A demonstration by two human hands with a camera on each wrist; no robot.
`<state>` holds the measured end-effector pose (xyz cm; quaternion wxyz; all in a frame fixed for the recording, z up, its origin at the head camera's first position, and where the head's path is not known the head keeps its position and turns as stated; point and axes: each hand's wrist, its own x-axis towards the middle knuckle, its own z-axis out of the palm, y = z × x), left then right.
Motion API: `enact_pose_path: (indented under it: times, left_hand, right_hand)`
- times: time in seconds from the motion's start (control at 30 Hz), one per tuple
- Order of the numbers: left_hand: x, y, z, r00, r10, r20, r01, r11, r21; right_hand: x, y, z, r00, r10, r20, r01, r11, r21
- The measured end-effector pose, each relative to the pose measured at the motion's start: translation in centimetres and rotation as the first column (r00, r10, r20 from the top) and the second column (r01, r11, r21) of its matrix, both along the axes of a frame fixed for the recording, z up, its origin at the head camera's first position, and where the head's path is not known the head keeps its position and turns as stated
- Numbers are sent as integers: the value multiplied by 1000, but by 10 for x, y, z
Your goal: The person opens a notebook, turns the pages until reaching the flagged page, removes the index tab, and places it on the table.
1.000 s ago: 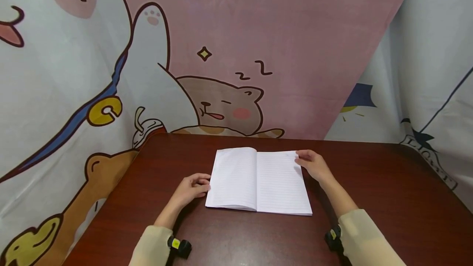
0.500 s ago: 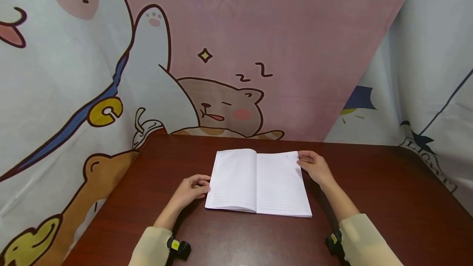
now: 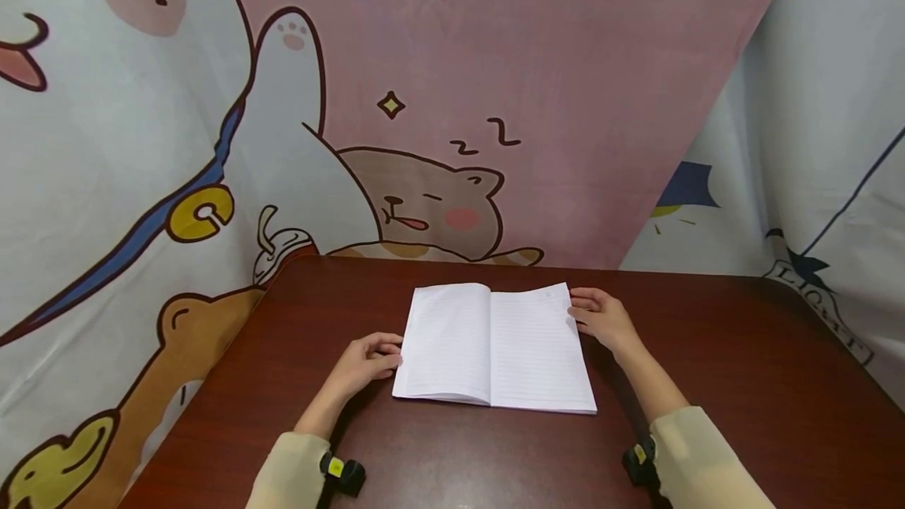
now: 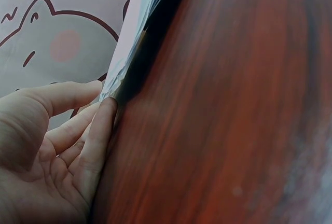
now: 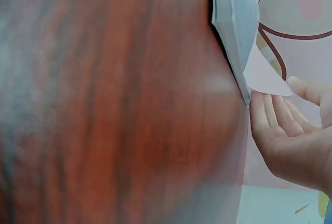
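An open notebook (image 3: 452,344) with lined white pages lies flat on the dark red-brown table. My left hand (image 3: 369,361) holds its left edge, thumb on the upper side and fingertips underneath, as the left wrist view shows. At the upper right corner is my right hand (image 3: 602,319), with its fingers extended and thumb apart. One loose page corner (image 5: 270,76) bends up off the stack in the right wrist view. The fingertips (image 5: 267,99) are right at that page's edge, and the thumb tip is close to its corner.
The wooden table (image 3: 452,462) reaches back to a cloth backdrop (image 3: 601,100) printed with cartoon animals. Black wrist cameras sit at both cream sleeves (image 3: 707,454).
The upper right page corner has risen and bent up off the stack, no longer under the right fingers. Both hands stay almost in place.
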<state>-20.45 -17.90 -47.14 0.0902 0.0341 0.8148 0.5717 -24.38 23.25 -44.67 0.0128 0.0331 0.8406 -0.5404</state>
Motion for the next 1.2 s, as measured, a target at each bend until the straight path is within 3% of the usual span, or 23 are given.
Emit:
enact_pose_path:
  times: [0.1, 0.7, 0.87, 1.2]
  left_hand:
    - [0, 0, -1, 1000, -4, -2, 4, 1000, 4]
    - [-1, 1, -2, 1000, -1, 0, 1, 1000, 7]
    - [-1, 1, -2, 1000, 6, 7, -6, 1000, 6]
    - [-1, 1, -1, 1000, 7, 11, -7, 1000, 3]
  right_hand:
    - [0, -1, 1, 999, 14, 35, -13, 999, -30]
    - [7, 0, 6, 996, 71, 47, -70, 997, -31]
    - [10, -1, 9, 990, 129, 56, -128, 992, -22]
    - [13, -10, 12, 969, 238, 69, -229, 966, -123]
